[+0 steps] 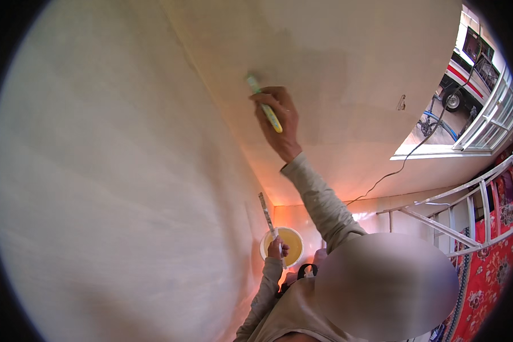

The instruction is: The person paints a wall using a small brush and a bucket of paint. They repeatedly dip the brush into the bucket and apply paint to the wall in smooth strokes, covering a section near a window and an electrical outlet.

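Note:
My right hand point(280, 115) is raised at the wall and grips a brush point(273, 119) with a yellow and green handle. The brush's far end is blurred, close to the wall surface point(320, 72), where darker, damp-looking patches show. Lower down, my left hand point(278, 248) is closed around a long, narrow, paint-spattered strip or stick point(265, 209); its exact kind is unclear. Beneath that hand stands a round white bucket point(301, 241) holding yellowish liquid. The hand covers part of the bucket's left side.
Another pale wall point(111, 171) fills the left, meeting the first in a corner. At the right stand a metal ladder point(436, 231) and an open window point(491, 124). A cable point(404, 166) hangs from the window. Red patterned fabric point(483, 282) lies below the ladder.

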`<state>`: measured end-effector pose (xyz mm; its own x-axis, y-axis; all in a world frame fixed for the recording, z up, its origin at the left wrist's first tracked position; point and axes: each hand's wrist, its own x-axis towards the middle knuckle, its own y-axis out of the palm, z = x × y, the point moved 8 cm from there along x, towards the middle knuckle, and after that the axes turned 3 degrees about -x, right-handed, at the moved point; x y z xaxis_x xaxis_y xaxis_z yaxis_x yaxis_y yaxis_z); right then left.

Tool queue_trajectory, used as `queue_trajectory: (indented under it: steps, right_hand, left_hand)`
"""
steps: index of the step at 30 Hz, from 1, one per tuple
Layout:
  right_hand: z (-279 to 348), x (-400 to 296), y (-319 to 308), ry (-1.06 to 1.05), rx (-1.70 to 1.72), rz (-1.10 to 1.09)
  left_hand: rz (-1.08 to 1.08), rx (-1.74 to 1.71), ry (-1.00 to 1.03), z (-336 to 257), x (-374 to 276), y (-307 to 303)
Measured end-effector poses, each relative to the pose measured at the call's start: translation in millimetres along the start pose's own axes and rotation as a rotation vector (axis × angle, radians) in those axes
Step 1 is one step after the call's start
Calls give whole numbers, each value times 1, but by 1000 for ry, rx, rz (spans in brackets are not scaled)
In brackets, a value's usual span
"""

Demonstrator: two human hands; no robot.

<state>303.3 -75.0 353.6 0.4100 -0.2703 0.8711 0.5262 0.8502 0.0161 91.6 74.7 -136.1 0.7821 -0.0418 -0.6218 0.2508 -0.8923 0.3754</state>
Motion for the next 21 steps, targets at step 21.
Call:
queue_trajectory:
  steps: [21]
  right_hand:
    - [-19,-231,-137,1010,125,809]
  left_hand:
    - [214,-135,31,-114,-75,80]
